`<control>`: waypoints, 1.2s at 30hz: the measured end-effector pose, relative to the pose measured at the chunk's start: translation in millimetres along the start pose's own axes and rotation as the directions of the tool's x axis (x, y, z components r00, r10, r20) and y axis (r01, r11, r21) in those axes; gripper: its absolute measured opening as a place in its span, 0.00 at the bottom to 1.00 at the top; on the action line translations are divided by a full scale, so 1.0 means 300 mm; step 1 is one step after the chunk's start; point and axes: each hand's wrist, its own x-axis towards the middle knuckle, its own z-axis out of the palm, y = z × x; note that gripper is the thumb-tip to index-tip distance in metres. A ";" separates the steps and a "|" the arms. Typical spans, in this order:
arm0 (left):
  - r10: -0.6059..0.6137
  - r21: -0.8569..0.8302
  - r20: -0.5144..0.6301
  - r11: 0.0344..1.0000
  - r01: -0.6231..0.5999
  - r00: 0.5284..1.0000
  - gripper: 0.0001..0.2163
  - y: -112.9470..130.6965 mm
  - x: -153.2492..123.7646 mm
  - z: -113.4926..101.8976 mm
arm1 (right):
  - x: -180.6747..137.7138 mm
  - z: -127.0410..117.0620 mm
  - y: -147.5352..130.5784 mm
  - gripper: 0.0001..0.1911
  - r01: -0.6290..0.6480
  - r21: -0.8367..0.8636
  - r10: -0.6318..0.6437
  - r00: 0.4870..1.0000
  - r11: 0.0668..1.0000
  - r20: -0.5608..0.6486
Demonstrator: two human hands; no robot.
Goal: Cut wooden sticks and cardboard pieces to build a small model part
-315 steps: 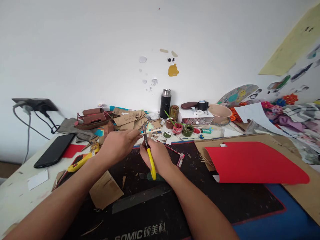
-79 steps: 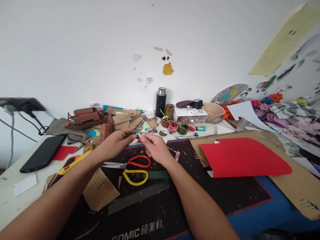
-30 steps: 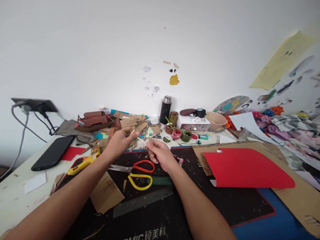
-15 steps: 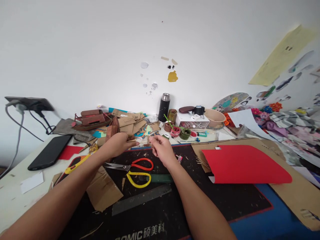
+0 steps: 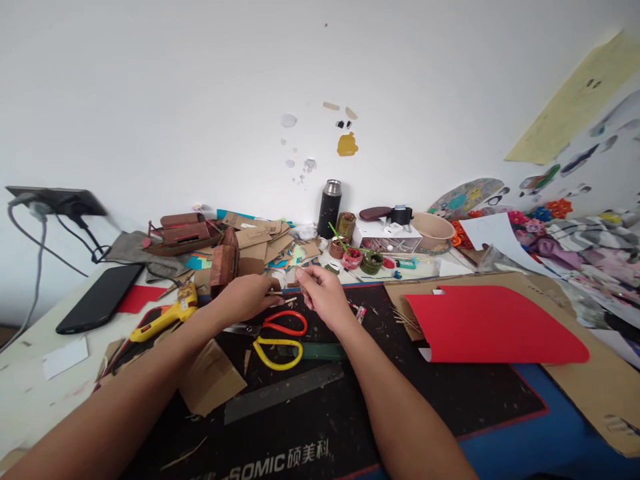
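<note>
My left hand (image 5: 250,295) is closed over the far edge of the black mat (image 5: 400,400), with thin wooden sticks (image 5: 289,301) poking out of its fingers to the right. Just across from it, my right hand (image 5: 320,293) is curled in a pinch; whatever lies between its fingertips is too small to make out. The hands are a little apart. Below them lie scissors with one red and one yellow handle (image 5: 279,355), their blades partly behind my left arm. A brown cardboard model piece (image 5: 225,263) stands beyond my left hand.
A yellow hot glue gun (image 5: 165,321) and a black phone (image 5: 100,300) lie at left. Paint jars (image 5: 371,262), a black flask (image 5: 330,208) and cardboard scraps (image 5: 255,237) line the wall. Red paper (image 5: 500,327) rests on cardboard at right. A clear ruler (image 5: 285,392) lies in front.
My left hand has moved slightly right and down, uncovering more of the brown model piece and glue gun. My right hand stays pinched in nearly the same place. The view has shifted a little.
</note>
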 end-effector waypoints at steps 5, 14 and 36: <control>0.020 -0.506 -0.217 0.853 -0.130 0.976 0.20 -0.029 0.001 -0.053 | -0.002 0.000 0.002 0.25 0.000 -0.030 0.000 1.000 1.000 0.013; 0.065 -0.852 -0.048 0.518 -0.075 0.997 0.30 0.021 -0.049 -0.118 | -0.007 0.006 -0.017 0.24 0.001 -0.022 -0.001 1.000 1.000 0.017; -0.019 -0.626 -0.214 0.770 -0.122 0.977 0.25 -0.006 -0.070 -0.164 | 0.000 0.004 -0.007 0.18 0.017 0.084 -0.013 0.998 0.996 -0.053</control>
